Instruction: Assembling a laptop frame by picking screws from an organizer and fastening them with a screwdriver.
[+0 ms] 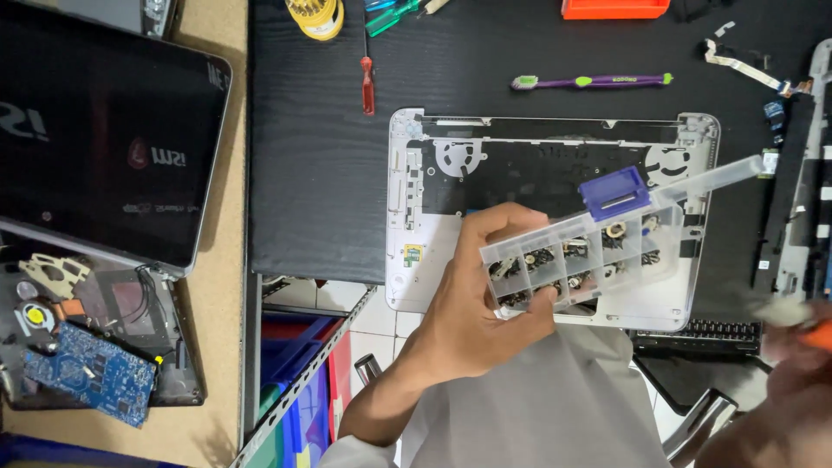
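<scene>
My left hand (481, 299) holds a clear plastic compartment box (598, 247) by its near end, above a silver laptop bottom case (416, 204). The box has a blue latch (614, 192), its lid is open, and its compartments hold small dark screws and parts. My right hand (793, 347) is blurred at the right edge, gripping something orange (819, 334) that I cannot make out. The laptop case lies open side up on a black table (321, 173).
A black laptop lid (104, 130) and a blue circuit board (87, 373) lie at left. A red screwdriver (368, 82), a purple-and-green toothbrush (589, 81), an orange tray (614, 9) and a yellow roll (316, 16) sit at the back. Black frame parts (789, 199) lie at right.
</scene>
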